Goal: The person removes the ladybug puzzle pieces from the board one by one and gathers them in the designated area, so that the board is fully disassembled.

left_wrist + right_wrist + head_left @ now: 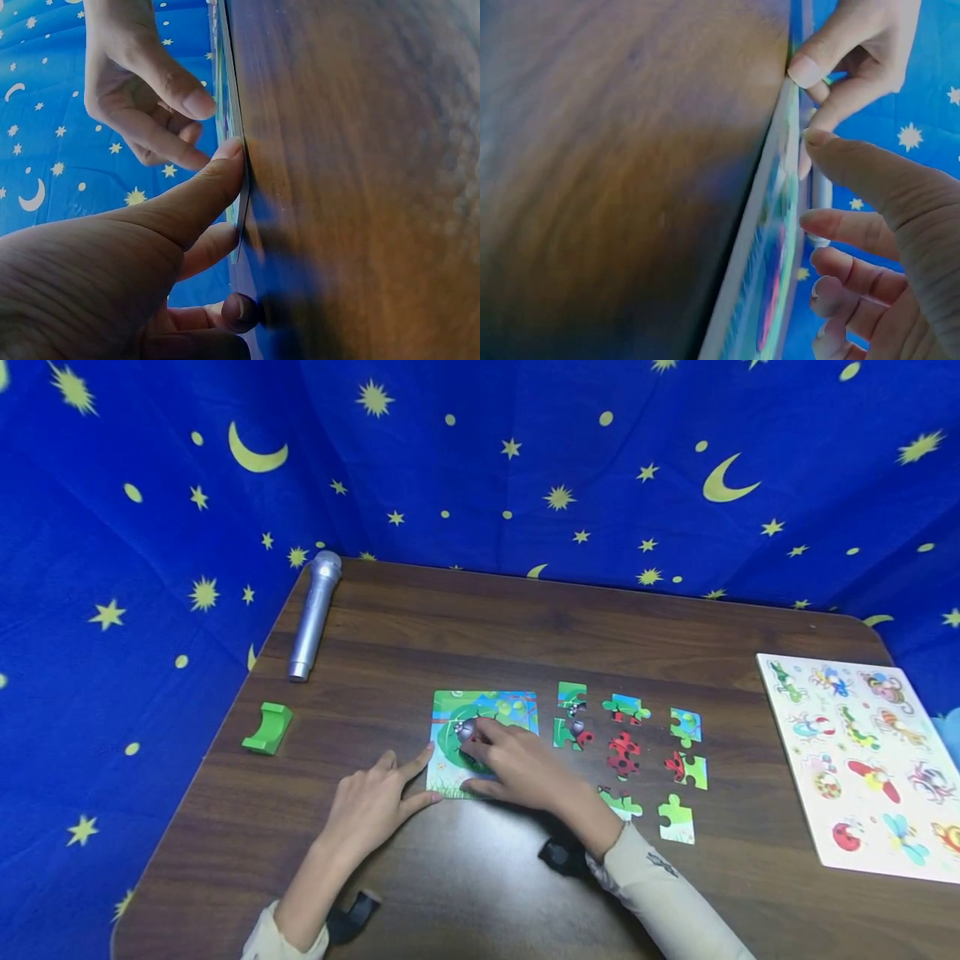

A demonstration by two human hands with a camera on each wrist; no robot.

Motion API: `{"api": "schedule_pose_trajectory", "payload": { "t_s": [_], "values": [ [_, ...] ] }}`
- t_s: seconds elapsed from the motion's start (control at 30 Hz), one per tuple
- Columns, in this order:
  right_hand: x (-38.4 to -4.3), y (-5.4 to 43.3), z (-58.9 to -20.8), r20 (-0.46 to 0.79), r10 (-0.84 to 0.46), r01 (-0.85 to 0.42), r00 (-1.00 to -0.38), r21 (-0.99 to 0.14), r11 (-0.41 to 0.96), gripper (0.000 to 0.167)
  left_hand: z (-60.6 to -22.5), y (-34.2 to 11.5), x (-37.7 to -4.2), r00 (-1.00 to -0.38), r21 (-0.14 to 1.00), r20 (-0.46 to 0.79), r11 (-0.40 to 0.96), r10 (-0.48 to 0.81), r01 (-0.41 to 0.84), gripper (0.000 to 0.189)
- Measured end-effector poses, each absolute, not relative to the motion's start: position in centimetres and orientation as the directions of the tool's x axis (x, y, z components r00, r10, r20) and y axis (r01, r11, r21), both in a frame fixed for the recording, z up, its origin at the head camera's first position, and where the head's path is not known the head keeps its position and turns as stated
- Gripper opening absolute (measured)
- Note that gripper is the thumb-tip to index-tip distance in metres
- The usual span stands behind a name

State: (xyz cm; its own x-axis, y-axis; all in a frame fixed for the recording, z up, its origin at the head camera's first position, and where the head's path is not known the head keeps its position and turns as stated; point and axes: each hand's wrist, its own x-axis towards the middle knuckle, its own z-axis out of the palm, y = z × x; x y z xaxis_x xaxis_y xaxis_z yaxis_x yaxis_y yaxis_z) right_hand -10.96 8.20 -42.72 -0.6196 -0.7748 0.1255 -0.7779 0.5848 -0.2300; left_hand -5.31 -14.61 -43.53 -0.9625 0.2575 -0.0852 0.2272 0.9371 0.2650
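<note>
A square puzzle board (450, 781) printed with a ladybug on a green leaf lies flat on the brown table. My left hand (367, 806) touches its left edge and lower left corner with straight index finger and thumb; the left wrist view shows the thumb (231, 150) against the rim. Over the picture is my right hand (517, 764), fingers loosely bent and partly hiding the ladybug. Nothing shows between the right fingers (855, 226) in the right wrist view. Several loose jigsaw pieces (623, 755) lie spaced apart right of the board, some beside my right forearm.
At the back left lies a silver microphone (315, 614), with a green curved block (268, 729) nearer the front. A white board with insect pictures (855, 760) lies on the right. Blue cloth with moons and stars (480, 460) hangs behind the table (480, 610).
</note>
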Motion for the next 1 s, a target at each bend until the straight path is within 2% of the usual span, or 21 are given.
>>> {"api": "schedule_pose_trajectory", "payload": {
  "t_s": [0.37, 0.87, 1.0],
  "values": [
    [-11.4, 7.1, -43.2, 0.151, -0.779, -0.791, -0.608, -0.192, 0.581, 0.049, -43.4, -14.6, -5.4, -0.964, 0.277, -0.087, 0.936, 0.25, 0.217, 0.066],
    [-12.5, 6.1, -42.7, 0.027, -0.794, -0.783, -0.608, -0.188, 0.593, 0.057, -43.5, -14.5, -5.3, -0.967, 0.278, -0.065, 0.935, 0.248, 0.221, 0.066],
    [-12.7, 5.9, -42.7, 0.005, -0.8, -0.789, -0.6, -0.169, 0.591, 0.055, -43.5, -14.5, -5.3, -0.967, 0.29, -0.074, 0.933, 0.242, 0.212, 0.066]
  ]
}}
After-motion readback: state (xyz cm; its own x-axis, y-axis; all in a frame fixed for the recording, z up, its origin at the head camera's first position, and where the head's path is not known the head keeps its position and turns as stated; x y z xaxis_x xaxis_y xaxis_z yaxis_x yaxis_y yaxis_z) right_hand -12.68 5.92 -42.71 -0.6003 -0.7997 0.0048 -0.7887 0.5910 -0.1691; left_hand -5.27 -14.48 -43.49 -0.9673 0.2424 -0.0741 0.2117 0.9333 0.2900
